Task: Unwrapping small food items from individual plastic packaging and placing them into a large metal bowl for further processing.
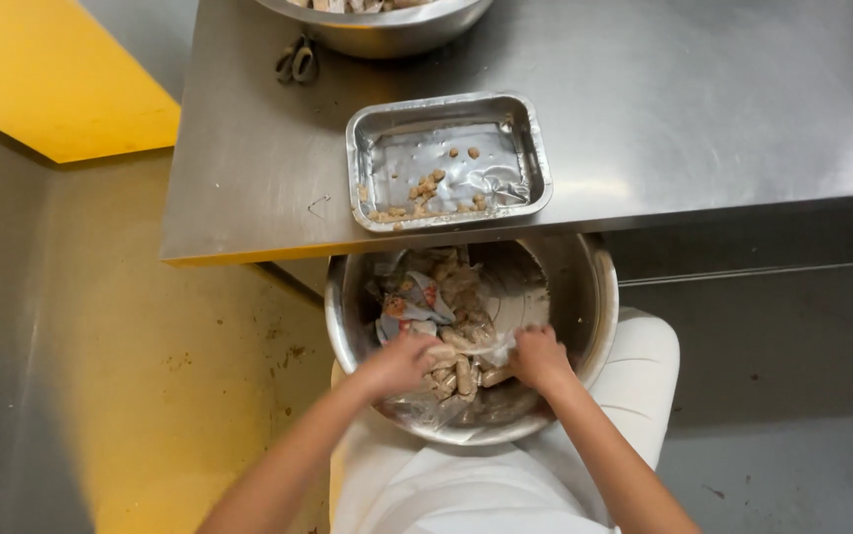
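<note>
Now your left hand [399, 364] and right hand [539, 358] grip one wrapper [461, 371] in the bowl [599, 297]; peeling comes next, tray [537, 148] at twelve o'clock.

We have one head-worn view, looking steeply down from close above the lap; steel bowl [585, 297] sits centre frame, tabletop [664, 109] edge toward 12 o'clock.

Bare forearms — white trousers

Steel table [703, 109]: foil tray [448, 161] near front edge; scissors [296, 61], metal bowl [382, 22] behind.
</note>
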